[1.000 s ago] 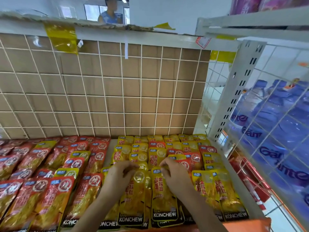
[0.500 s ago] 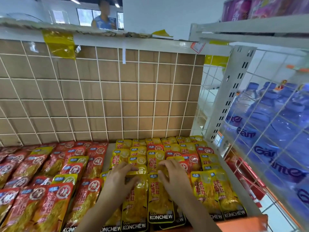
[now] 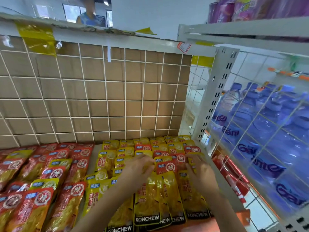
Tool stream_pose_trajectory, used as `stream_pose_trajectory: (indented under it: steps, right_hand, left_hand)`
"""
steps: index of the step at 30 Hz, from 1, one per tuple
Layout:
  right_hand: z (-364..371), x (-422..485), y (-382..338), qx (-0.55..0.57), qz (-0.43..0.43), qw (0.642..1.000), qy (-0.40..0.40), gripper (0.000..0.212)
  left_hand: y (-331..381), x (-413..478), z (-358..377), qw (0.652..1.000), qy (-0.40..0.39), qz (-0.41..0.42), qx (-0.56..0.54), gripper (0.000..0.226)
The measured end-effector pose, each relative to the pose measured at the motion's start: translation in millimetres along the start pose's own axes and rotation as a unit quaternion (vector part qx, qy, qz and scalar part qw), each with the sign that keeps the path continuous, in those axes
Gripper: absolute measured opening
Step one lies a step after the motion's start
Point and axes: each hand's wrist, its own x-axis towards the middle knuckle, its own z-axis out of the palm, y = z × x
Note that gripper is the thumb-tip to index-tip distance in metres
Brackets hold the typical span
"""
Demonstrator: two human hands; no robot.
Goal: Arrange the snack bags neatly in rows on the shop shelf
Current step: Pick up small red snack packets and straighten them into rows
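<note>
Yellow KONCHEW snack bags (image 3: 147,198) lie in overlapping rows on the right half of the shop shelf (image 3: 91,164). Red snack bags (image 3: 33,206) fill the left half. A single red bag (image 3: 166,167) lies among the yellow ones, between my two hands. My left hand (image 3: 138,169) rests on the yellow bags just left of it, fingers spread and loosely bent. On the rightmost yellow column my right hand (image 3: 199,171) lies with its fingers stretched toward the back. Both hands are blurred, and I see no bag gripped.
A cardboard back wall behind a white wire grid (image 3: 117,97) closes the shelf's rear. A white slotted upright (image 3: 219,91) and a wire side panel stand at the right, with blue water bottles (image 3: 260,131) behind. A person (image 3: 88,15) stands in the background.
Both hands have left the front middle yellow bags and moved right and toward the back. The right hand now lies on the rightmost column.
</note>
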Motion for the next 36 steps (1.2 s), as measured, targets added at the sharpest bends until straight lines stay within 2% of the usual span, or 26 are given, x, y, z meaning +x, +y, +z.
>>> stream_pose_trajectory:
  steps: [7, 10, 13, 16, 26, 32, 36]
  right_hand:
    - [4.3, 26.1, 14.3, -0.051, -0.003, 0.992, -0.112, 0.037]
    - [7.9, 34.6, 13.9, -0.127, -0.008, 0.979, -0.157, 0.041]
    - [10.6, 41.6, 12.5, -0.182, -0.009, 0.968, -0.172, 0.042]
    - [12.6, 46.7, 11.9, -0.179, 0.002, 0.967, -0.182, 0.039]
    - [12.5, 59.9, 4.2, -0.031, 0.071, 0.991, -0.110, 0.008]
    - [1.8, 69.0, -3.4, 0.001, 0.072, 0.996, -0.055, 0.006]
    - [-5.4, 71.6, -10.0, 0.040, 0.056, 0.997, 0.019, 0.003]
  left_hand:
    - [12.7, 26.7, 27.4, 0.996, -0.055, -0.017, 0.073, 0.037]
    - [10.9, 32.8, 31.7, 0.990, -0.086, -0.029, 0.113, 0.043]
    - [9.4, 36.8, 33.5, 0.987, -0.094, -0.029, 0.130, 0.043]
    - [6.8, 40.2, 35.4, 0.989, -0.084, -0.024, 0.118, 0.037]
    - [9.1, 46.6, 38.8, 0.999, -0.026, -0.008, 0.043, 0.004]
    - [9.1, 57.9, 33.7, 0.998, 0.035, -0.011, -0.049, 0.011]
    - [10.3, 70.0, 26.5, 0.991, 0.076, -0.024, -0.104, 0.015]
